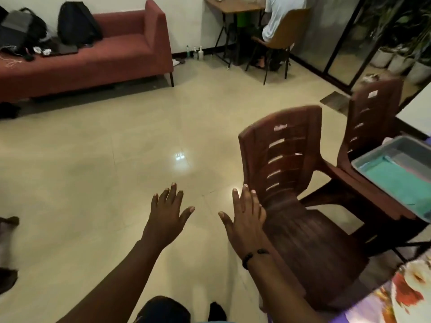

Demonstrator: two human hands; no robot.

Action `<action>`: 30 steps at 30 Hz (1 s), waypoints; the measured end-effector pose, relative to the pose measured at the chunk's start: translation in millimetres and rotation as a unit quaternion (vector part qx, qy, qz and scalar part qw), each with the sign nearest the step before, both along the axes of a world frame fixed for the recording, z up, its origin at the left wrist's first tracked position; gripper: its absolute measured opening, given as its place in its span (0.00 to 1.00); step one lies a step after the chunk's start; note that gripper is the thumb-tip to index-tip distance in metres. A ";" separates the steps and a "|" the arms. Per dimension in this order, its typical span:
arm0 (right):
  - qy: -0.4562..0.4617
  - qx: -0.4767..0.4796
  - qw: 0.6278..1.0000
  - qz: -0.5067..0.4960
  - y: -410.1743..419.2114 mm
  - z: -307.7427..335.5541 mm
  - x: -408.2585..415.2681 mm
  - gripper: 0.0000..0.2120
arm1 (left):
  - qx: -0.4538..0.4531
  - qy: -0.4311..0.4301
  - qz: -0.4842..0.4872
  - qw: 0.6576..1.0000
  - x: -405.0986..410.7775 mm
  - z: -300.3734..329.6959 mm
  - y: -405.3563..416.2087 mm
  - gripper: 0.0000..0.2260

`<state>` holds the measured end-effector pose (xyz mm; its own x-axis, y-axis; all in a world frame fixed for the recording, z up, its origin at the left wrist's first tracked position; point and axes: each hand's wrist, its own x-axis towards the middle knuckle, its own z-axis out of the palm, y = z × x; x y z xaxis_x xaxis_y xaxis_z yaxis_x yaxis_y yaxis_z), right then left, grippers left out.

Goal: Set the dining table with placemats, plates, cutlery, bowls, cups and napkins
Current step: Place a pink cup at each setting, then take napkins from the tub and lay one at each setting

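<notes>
My left hand (166, 214) and my right hand (245, 217) are stretched out in front of me over the floor, fingers spread, holding nothing. The right hand is beside the backrest of a brown plastic chair (291, 183). At the far right a grey tray (394, 173) holding teal and pink cloths rests on a second brown chair (370, 122). A corner of the dining table with a floral cloth (405, 292) shows at the bottom right.
A red sofa (105, 54) with black bags stands at the back left. At the back, a person sits on a chair at a small wooden desk (233, 5). Glass doors and potted plants are at the right. Shiny tiled floor (93, 183) lies ahead.
</notes>
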<state>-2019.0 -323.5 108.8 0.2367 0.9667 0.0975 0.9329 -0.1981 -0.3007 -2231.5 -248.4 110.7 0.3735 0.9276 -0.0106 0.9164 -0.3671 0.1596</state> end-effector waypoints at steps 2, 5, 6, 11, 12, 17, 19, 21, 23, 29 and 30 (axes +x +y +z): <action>-0.006 0.013 1.000 -0.006 43.3 4.5 -0.2 0.34 | 0.007 0.004 -0.013 1.000 0.7 -3.7 39.6 0.31; -0.013 0.038 0.999 -0.020 109.0 11.5 -3.6 0.33 | -0.005 -0.004 -0.022 1.000 1.4 -17.0 105.6 0.31; -0.012 0.054 0.998 -0.029 134.6 12.7 -6.5 0.33 | -0.004 -0.006 -0.029 1.000 1.8 -21.9 132.5 0.31; 0.040 0.092 0.991 -0.083 238.5 18.5 -26.0 0.32 | -0.027 0.018 -0.089 0.995 -1.3 -20.0 257.6 0.35; 0.056 0.092 0.990 -0.096 255.4 17.6 -29.2 0.31 | -0.030 0.016 -0.095 0.995 -1.9 -17.5 280.6 0.35; 0.060 0.083 0.984 -0.145 335.6 12.2 -33.5 0.32 | -0.016 0.022 -0.137 0.990 7.9 -19.5 383.3 0.35; 0.075 0.084 0.978 -0.177 357.8 12.0 -27.1 0.32 | -0.024 0.005 -0.146 0.989 19.3 -19.4 408.2 0.34; 0.069 0.083 0.974 -0.202 389.3 10.7 -16.8 0.33 | 0.006 0.004 -0.181 0.983 36.8 -21.4 439.4 0.34; 0.081 0.080 0.964 -0.241 421.8 5.5 -1.7 0.34 | 0.007 0.014 -0.211 0.977 58.3 -21.8 472.5 0.35; 0.024 0.050 0.946 -0.318 523.6 -18.6 97.2 0.35 | 0.045 0.021 -0.276 0.960 164.5 -3.0 597.1 0.37; 0.029 0.052 0.938 -0.342 538.0 -21.0 114.4 0.35 | 0.045 0.026 -0.290 0.955 182.6 0.4 615.1 0.37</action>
